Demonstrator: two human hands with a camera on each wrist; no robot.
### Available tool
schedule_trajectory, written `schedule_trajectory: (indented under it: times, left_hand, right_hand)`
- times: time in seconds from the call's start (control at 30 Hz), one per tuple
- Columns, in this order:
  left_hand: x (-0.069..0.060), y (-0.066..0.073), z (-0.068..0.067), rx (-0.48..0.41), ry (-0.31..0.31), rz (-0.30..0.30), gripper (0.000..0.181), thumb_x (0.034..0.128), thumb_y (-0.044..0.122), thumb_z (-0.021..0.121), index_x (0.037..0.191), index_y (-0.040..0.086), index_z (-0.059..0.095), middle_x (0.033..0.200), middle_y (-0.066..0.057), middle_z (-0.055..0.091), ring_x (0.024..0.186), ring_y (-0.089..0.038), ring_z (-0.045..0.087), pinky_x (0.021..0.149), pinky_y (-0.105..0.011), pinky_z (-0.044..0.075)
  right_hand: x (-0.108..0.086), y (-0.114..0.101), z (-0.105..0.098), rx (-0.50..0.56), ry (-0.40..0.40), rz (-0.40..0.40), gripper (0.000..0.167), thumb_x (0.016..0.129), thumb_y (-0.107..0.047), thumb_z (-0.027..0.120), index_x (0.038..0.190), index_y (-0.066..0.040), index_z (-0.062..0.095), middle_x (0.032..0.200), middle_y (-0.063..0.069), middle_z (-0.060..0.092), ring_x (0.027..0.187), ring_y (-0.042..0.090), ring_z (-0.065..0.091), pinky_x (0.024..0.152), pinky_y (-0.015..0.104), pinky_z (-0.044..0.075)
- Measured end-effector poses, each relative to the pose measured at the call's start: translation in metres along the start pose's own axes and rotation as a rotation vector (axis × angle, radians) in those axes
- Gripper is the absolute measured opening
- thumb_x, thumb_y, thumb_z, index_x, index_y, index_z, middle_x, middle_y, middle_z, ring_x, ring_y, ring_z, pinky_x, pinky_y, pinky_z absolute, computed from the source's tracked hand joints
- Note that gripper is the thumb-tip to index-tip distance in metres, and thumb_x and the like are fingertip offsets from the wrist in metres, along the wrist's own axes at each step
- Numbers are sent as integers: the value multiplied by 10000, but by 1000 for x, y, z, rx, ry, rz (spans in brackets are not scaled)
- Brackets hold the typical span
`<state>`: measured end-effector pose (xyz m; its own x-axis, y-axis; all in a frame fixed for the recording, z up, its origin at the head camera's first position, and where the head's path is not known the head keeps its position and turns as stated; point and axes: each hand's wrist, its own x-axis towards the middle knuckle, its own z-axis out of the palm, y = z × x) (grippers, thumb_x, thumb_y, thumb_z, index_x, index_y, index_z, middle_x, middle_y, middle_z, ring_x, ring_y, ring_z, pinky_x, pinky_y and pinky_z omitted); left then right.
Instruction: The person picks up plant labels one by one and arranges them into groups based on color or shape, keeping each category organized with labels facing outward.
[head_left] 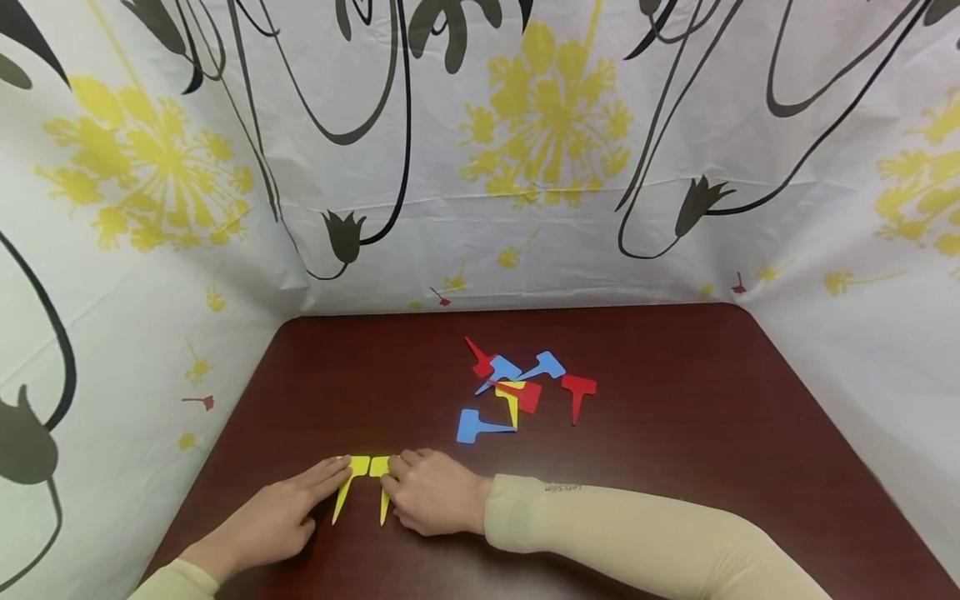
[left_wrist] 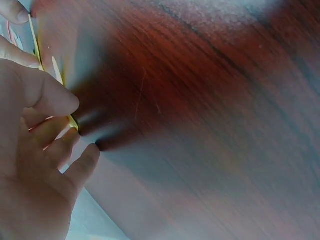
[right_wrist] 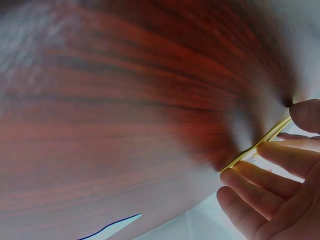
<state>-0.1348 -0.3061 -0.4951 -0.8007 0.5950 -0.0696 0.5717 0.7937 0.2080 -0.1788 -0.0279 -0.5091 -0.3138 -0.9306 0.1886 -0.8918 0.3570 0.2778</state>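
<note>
Two yellow T-shaped plant labels lie side by side on the dark wooden table in the head view. At the left label [head_left: 359,467], my left hand [head_left: 272,514] rests its extended fingertips on the outer edge of the head. My right hand [head_left: 437,493] touches the right label [head_left: 379,467] from its right side, covering part of it. Seen from the right wrist, the fingers [right_wrist: 270,182] lie along a thin yellow edge [right_wrist: 272,131], with the thumb apart from them. In the left wrist view, the thumb stands away from the yellow edge [left_wrist: 57,72].
Beyond my hands lies a loose cluster of labels: a blue label [head_left: 471,427], a yellow label [head_left: 512,403], and several more red and blue ones. A red label [head_left: 577,395] lies at its right. Patterned white cloth [head_left: 435,183] encloses the table [head_left: 675,400].
</note>
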Motion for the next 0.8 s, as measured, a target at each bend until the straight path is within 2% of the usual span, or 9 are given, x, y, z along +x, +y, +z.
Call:
schedule_trajectory:
  times: [0.27, 0.47, 0.63, 0.7, 0.8]
  left_hand:
    - [2, -1, 2, 23, 59, 37, 669, 805, 1, 663, 1459, 75, 543, 1541, -99, 451, 1308, -285, 533, 614, -249, 482]
    - [3, -1, -1, 34, 94, 40, 646, 809, 9, 681, 1441, 85, 567, 1539, -83, 456, 1261, -257, 572, 666, -257, 517]
    - [9, 3, -5, 35, 155, 56, 653, 806, -8, 686, 1440, 101, 569, 1529, -89, 469, 1310, -283, 535, 697, -288, 539]
    - [13, 8, -5, 27, 164, 77, 644, 820, -4, 683, 1444, 102, 564, 1530, -94, 467, 1336, -293, 510, 753, -324, 561]
    - [17, 16, -1, 47, 169, 113, 638, 848, 30, 688, 1465, 99, 542, 1545, -89, 450, 1375, -284, 470, 909, -416, 546]
  right_hand:
    - [-4, 10, -5, -30, 34, 39, 372, 931, -420, 636, 1173, -139, 658, 1022, -15, 632, 925, 137, 615, 812, 267, 536]
    - [-11, 25, -11, -25, 82, 63, 312, 921, -375, 656, 1133, -148, 684, 1002, -31, 637, 908, 140, 604, 777, 285, 540]
    - [-21, 46, -15, -49, 61, 67, 275, 927, -333, 634, 1139, -169, 694, 1018, -30, 639, 891, 139, 584, 738, 300, 541]
    - [-26, 57, -16, -57, 46, 67, 270, 919, -320, 640, 1134, -168, 699, 1013, -23, 642, 882, 140, 582, 731, 307, 544]
    - [-37, 73, -16, -64, 14, 73, 278, 899, -322, 683, 1127, -165, 704, 1017, -10, 652, 879, 143, 585, 744, 308, 553]
